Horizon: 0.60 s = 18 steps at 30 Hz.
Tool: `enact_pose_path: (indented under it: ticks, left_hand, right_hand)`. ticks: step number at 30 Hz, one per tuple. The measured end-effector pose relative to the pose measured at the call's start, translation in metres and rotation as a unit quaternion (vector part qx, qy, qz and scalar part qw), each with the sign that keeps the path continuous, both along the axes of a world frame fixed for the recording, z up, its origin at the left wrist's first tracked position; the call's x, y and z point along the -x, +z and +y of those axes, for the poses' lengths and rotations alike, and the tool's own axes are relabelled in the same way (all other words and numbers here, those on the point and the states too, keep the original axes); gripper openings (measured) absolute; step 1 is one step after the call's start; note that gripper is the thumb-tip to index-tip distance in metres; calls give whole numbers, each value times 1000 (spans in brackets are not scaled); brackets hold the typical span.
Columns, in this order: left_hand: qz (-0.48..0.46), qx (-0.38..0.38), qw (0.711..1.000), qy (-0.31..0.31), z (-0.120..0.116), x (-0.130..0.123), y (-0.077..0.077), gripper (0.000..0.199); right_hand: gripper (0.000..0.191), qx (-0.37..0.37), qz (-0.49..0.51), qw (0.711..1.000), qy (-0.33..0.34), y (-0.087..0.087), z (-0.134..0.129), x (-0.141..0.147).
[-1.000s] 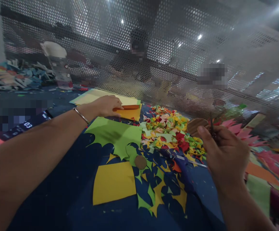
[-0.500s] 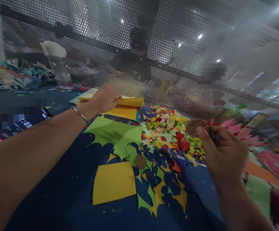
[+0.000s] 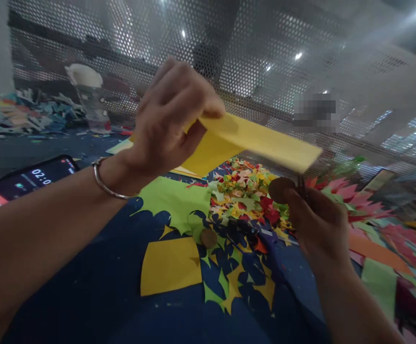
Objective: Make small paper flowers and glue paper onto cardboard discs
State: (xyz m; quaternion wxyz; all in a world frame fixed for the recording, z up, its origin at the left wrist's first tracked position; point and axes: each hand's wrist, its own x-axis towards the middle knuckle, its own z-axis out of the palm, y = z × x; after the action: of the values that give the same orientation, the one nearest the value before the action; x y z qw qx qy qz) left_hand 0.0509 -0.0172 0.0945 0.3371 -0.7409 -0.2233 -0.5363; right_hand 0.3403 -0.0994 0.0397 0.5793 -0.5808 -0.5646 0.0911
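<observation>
Above the worktop (image 3: 96, 286), I now have the left hand (image 3: 179, 117) raised with a yellow sheet (image 3: 265, 138) pinched between thumb and fingers, its far end blurred and reaching toward the right hand (image 3: 318, 224). Half a second ago the left was low over the paper stack (image 3: 188, 170), lifting an edge; I judge the pick-up mostly done, though I cannot tell whether the sheet's hidden part touches the stack. I keep the right hand closed on a brown disc (image 3: 281, 190) and a thin dark tool (image 3: 302, 184), slightly further left than before. The notched green sheet (image 3: 175, 196), yellow piece (image 3: 172, 267) and loose disc (image 3: 208, 238) lie undisturbed.
</observation>
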Motion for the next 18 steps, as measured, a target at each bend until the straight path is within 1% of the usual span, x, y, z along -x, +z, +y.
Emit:
enact_pose_path:
  ticks: [1,2,4,6,8,9,11,14,16,18]
  left_hand:
    - [3,-2,1000,-17,-2,-2,-3,19]
    - [11,2,999,-32,-4,-2,-9,16]
    - [31,21,998,-56,-4,2,-23,11]
    - [45,43,996,-65,-4,10,-41,8]
    - [55,75,994,-53,-6,19,-60,7]
    - [38,95,994,-48,-7,23,-68,5]
    - [0,93,995,-38,-8,27,-81,3]
    - [-40,65,997,-12,-6,26,-88,8]
    - [-41,49,998,2,-1,26,-88,15]
    - [-38,38,998,12,3,28,-86,23]
  right_hand:
    - [23,41,47,998,22,-1,1,0]
    - [25,49,107,992,39,-2,2,1]
    - [28,41,141,988,48,-5,5,1]
    - [26,36,169,983,63,-7,7,2]
    - [28,50,209,973,84,-8,7,4]
    - [30,60,231,966,96,-8,7,6]
    - [33,75,264,955,113,-7,6,12]
    - [33,74,284,948,126,-6,4,20]
    - [32,37,300,945,126,-3,2,24]
    - [32,-20,321,938,127,-1,-1,28]
